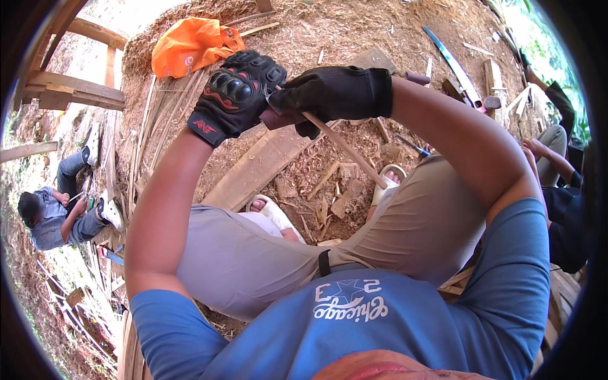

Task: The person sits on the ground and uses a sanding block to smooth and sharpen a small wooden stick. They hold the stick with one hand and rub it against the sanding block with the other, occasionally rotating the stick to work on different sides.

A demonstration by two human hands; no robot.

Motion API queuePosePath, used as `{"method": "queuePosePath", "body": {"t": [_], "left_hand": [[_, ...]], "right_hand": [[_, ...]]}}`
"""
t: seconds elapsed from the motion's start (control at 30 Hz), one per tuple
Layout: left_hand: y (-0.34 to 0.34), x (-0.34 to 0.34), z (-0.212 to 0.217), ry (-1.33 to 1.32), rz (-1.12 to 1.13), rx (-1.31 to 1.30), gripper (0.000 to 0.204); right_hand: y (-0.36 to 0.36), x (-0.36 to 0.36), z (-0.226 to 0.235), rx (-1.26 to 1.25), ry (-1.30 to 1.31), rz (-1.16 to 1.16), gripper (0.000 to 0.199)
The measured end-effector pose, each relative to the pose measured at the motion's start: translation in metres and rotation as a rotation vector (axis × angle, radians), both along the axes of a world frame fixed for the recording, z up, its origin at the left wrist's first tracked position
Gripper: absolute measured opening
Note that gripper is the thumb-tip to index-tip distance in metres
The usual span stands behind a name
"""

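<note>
Gripping a thin wooden stick (pixel 345 150) together, the left hand (pixel 237 95) and right hand (pixel 332 95) are closed around its upper end, steadying it; an orange bag (pixel 190 44) lies beyond the left hand.

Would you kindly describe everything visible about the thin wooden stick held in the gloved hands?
The wooden stick is a thin, straight, pale tan strip, seemingly bamboo or split wood. It slants from the gloved hands down to the person's right, ending above a sandalled foot. The right hand grips its upper end; the left hand closes beside it, hiding that end.
</note>
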State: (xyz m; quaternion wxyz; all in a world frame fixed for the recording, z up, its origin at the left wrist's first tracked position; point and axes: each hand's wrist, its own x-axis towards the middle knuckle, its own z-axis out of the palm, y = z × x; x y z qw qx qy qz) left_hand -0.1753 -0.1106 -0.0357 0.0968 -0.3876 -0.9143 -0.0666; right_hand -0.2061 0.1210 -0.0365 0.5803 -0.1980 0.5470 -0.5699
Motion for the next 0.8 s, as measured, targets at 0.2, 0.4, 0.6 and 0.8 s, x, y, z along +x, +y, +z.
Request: {"method": "queuePosePath", "body": {"t": [0.2,0.4,0.6,0.8], "left_hand": [[-0.006,0.01,0.001,-0.079,0.07,0.006,0.025],[-0.042,0.025,0.018,-0.085,0.228,0.023,0.031],[-0.044,0.029,0.019,-0.134,0.312,0.175,0.017],[-0.017,0.042,0.036,-0.296,0.423,0.7,0.024]], "right_hand": [[0.012,0.001,0.026,0.061,0.111,0.142,0.051],[0.033,-0.031,0.046,0.171,0.292,0.124,0.051],[0.081,-0.083,-0.002,-0.088,0.227,-0.593,0.064],[0.06,-0.06,0.032,-0.104,0.579,-0.893,0.06]]}}
